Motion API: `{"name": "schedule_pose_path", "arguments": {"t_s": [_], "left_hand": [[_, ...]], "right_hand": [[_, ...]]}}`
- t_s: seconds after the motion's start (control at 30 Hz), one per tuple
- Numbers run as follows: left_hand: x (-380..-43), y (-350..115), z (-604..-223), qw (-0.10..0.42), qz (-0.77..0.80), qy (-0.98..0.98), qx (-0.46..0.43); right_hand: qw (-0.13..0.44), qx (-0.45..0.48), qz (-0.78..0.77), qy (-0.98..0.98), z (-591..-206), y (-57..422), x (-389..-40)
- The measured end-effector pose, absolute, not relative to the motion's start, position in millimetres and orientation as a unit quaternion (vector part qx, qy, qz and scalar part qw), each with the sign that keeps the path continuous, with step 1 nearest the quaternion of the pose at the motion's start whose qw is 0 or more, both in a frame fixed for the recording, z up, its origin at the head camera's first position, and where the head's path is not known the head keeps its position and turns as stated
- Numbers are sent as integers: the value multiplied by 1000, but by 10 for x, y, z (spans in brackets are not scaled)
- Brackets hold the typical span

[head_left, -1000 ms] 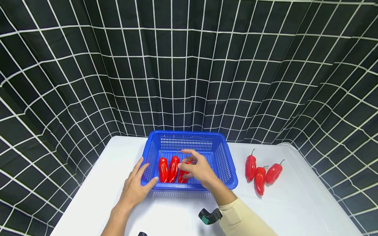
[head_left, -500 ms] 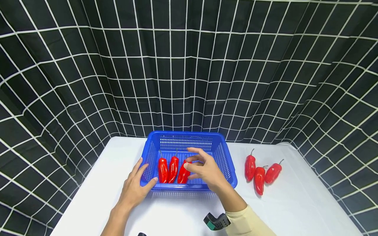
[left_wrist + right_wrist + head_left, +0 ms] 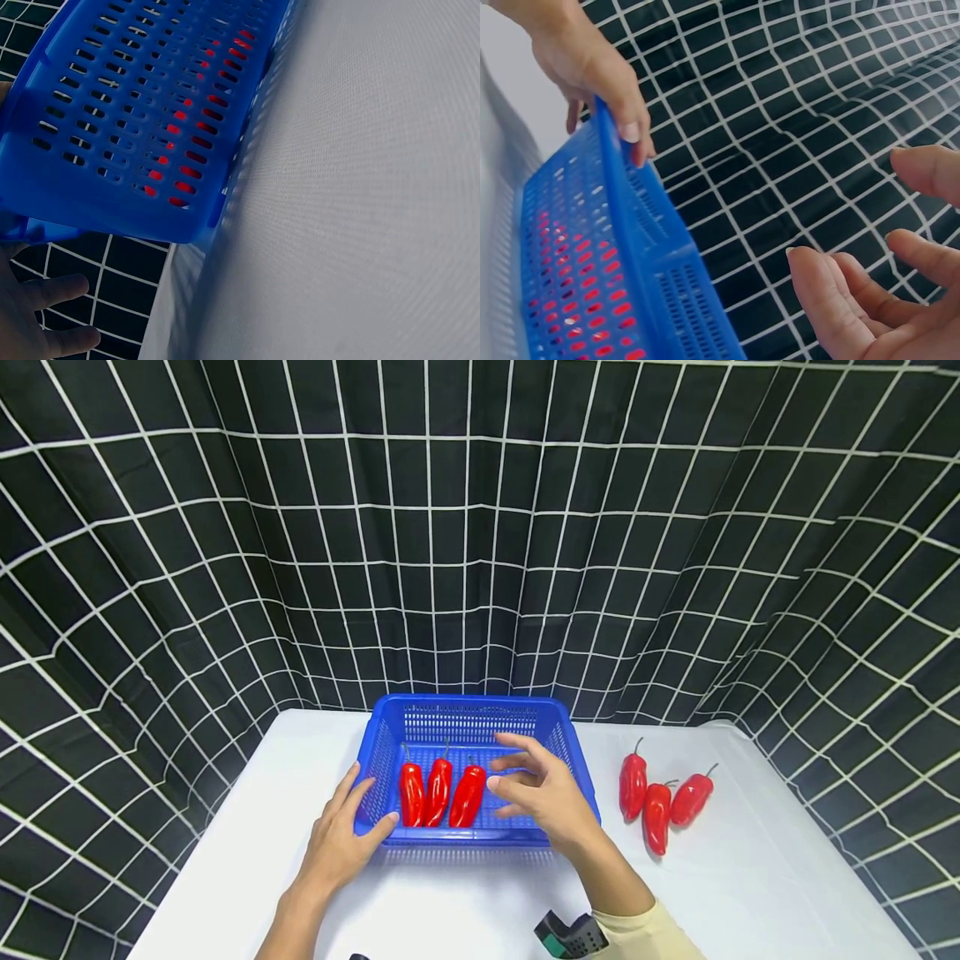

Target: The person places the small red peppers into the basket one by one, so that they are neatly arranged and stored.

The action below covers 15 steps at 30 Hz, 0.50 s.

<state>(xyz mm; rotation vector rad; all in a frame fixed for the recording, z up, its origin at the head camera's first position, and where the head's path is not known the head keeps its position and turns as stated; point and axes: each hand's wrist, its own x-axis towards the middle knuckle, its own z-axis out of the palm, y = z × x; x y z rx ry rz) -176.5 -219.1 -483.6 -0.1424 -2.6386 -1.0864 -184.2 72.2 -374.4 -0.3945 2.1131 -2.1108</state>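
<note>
Over the front-left corner of a blue plastic basket (image 3: pixel 480 837) rests my left hand (image 3: pixel 341 835), its thumb at the front rim and its fingers spread along the left side. Three red chili peppers lie side by side inside: a left one (image 3: pixel 412 795), a middle one (image 3: pixel 438 792) and a right one (image 3: pixel 467 797), stems pointing away from me. Just right of that last pepper hovers my right hand (image 3: pixel 543 789), over the basket, fingers loosely curved with nothing between them. The right wrist view also shows this hand (image 3: pixel 870 300) empty.
Three more red peppers lie on the white table (image 3: pixel 757 860) right of the basket: one behind (image 3: pixel 633 787), one in front (image 3: pixel 657 818) and one to the right (image 3: pixel 692 799). A black curtain (image 3: pixel 450 568) with white grid lines surrounds the table's back and sides.
My right hand has lifted off the right pepper in the basket and shifted rightward, leaving that pepper in full view. The left hand stays at the basket's corner.
</note>
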Motion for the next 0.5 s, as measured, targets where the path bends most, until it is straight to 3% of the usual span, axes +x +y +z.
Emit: {"name": "schedule_pose_path", "arguments": {"t_s": [0.5], "left_hand": [[-1760, -2186, -4842, 145, -373, -915, -51]], "right_hand": [[21, -137, -685, 715, -3587, 1009, -1737]]}}
